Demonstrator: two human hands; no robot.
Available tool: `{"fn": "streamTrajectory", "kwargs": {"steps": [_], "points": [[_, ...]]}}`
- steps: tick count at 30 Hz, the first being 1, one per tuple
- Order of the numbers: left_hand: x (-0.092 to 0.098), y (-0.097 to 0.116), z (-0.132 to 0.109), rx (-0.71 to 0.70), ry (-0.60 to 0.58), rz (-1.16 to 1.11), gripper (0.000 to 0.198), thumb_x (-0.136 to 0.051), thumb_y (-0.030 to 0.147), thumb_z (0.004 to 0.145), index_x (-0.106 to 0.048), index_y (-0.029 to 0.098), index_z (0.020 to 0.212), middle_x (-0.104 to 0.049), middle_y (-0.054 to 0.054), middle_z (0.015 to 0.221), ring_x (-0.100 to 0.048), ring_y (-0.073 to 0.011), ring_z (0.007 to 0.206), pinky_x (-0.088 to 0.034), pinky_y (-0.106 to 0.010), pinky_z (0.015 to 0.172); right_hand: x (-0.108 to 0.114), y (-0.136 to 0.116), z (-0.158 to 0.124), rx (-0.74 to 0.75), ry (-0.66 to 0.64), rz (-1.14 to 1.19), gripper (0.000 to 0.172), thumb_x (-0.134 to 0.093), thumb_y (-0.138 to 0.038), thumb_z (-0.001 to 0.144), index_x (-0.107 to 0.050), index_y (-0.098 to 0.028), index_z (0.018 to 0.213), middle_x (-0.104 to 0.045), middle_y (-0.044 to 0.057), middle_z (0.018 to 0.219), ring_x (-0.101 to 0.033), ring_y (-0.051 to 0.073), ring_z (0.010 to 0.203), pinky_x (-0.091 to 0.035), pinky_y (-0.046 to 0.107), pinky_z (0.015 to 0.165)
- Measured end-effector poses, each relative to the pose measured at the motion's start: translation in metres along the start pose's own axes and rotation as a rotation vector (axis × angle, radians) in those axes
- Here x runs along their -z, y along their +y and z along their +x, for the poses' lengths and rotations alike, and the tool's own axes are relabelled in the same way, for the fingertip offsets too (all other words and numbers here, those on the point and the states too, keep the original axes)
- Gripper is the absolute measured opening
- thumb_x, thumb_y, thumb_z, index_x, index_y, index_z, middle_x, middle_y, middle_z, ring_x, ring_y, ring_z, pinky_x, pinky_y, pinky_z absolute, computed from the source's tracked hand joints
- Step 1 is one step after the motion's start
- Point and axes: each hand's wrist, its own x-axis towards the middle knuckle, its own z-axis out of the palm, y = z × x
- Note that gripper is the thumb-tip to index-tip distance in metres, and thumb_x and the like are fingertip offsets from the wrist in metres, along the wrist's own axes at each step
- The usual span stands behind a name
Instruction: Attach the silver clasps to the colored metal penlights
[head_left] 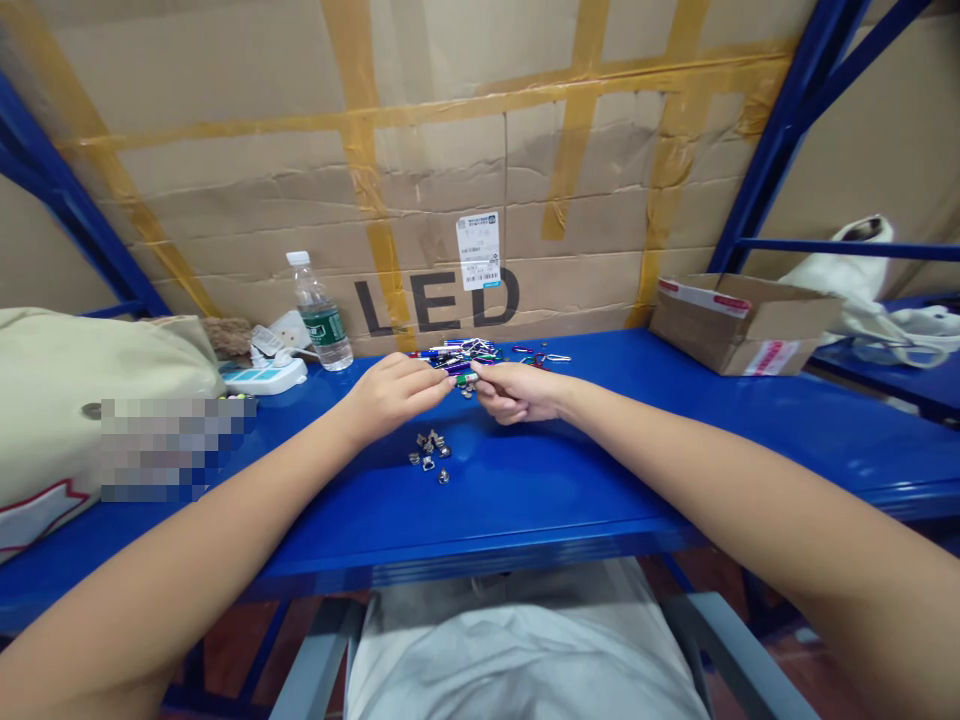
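Observation:
Between my two hands is a small green piece with a silvery end. The fingers of my left hand are pressed together at its left end. My right hand pinches its right end, the other fingers curled under. Just behind them lies a pile of colourful metal clips, partly hidden by my fingers. A few more clips lie to the right of the pile. Several small silvery metal parts are scattered on the blue table nearer to me.
A water bottle and a power strip stand at the back left, beside a pale bag. An open cardboard box is at the back right. A large taped carton stands behind the table.

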Motion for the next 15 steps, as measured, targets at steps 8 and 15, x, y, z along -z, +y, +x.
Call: {"fn": "streamTrajectory", "kwargs": {"steps": [8,15], "points": [[-0.015,0.002,0.0,0.219,0.166,-0.041,0.026,-0.053,0.04,0.09,-0.067,0.02,0.098,-0.073,-0.007,0.096,-0.067,-0.019,0.089,-0.05,-0.032,0.08,-0.002,-0.004,-0.003,0.26,0.31,-0.634,0.063,-0.021,-0.057,0.096,-0.04,-0.02,0.049,-0.04,-0.003,0.042,-0.034,0.009,0.039,-0.031,0.024,0.044],[-0.018,0.0,-0.002,0.071,0.212,0.037,0.022,-0.054,0.036,0.092,-0.066,0.018,0.096,-0.074,-0.006,0.09,-0.068,-0.0173,0.084,-0.05,-0.029,0.074,-0.005,-0.001,0.001,0.303,0.416,-0.827,0.069,-0.017,-0.055,0.098,-0.04,-0.02,0.044,-0.041,-0.001,0.042,-0.038,0.009,0.042,-0.036,0.027,0.054]]}}
